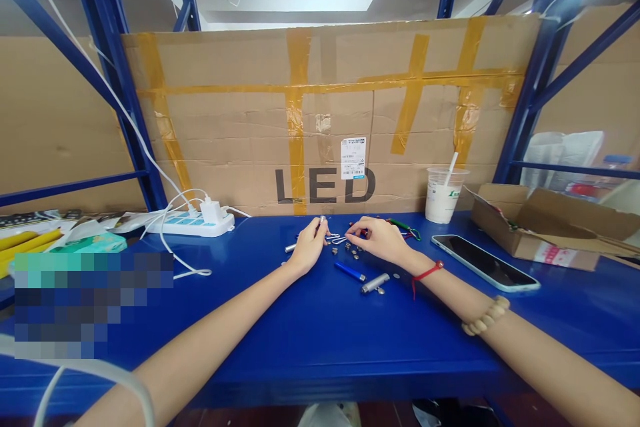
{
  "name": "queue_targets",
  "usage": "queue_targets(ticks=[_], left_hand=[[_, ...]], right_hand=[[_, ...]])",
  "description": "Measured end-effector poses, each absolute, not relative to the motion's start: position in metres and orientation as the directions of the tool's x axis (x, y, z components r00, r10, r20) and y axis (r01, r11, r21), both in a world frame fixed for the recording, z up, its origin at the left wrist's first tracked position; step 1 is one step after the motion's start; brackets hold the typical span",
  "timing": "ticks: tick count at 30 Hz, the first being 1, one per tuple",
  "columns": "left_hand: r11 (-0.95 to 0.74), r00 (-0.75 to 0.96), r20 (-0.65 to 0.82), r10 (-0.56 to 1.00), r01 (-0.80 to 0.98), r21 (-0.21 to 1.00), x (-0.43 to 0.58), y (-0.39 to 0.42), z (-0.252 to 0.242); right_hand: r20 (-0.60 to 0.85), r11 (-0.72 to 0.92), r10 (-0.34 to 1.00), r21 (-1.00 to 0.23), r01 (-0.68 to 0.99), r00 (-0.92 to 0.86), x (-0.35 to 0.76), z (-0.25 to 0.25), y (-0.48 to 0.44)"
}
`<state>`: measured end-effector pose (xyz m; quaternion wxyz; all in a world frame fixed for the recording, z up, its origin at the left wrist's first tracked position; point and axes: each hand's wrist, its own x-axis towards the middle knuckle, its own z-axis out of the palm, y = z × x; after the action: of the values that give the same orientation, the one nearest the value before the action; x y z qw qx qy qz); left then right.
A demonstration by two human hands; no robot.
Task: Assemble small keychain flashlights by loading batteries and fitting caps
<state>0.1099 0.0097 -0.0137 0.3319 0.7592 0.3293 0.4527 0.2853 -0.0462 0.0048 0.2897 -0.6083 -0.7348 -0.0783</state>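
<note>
My left hand (309, 248) is closed around a small silver cylinder whose end shows above the thumb; the rest is hidden by the fingers. My right hand (379, 239) hovers just to the right, its fingertips drawn together over the small parts; whatever they may pinch is too small to make out. Between and below the hands lie several button cells (355, 255). Nearer to me rest a blue tube (350, 271) and a silver tube (375, 283). Another silver tube (290, 248) pokes out beside my left hand. A green carabiner (399, 223) lies behind my right hand.
A smartphone (484, 263) and an open cardboard box (545, 223) are on the right, with a plastic cup with a straw (443, 195) behind. A white power strip (193, 223) with cables stands at left. A taped cardboard sheet (235, 140) walls off the blue table (320, 340).
</note>
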Motion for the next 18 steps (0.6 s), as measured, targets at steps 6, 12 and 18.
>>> queue_targets(ticks=[6,12,18], left_hand=[[-0.548,0.278,0.481,0.831,0.263,0.794,0.109,0.01,-0.014],[-0.555,0.274,0.493,0.826,0.241,0.796,0.109,0.011,-0.015],[-0.562,0.278,0.499,0.821,0.244,0.79,0.109,0.008,-0.013]], right_hand=[[0.507,0.519,0.781,-0.2,0.831,-0.365,0.273,0.002,-0.049],[0.478,0.588,0.749,-0.157,0.794,-0.46,0.273,-0.003,-0.043],[0.439,0.599,0.755,-0.162,0.784,-0.486,0.271,-0.001,-0.046]])
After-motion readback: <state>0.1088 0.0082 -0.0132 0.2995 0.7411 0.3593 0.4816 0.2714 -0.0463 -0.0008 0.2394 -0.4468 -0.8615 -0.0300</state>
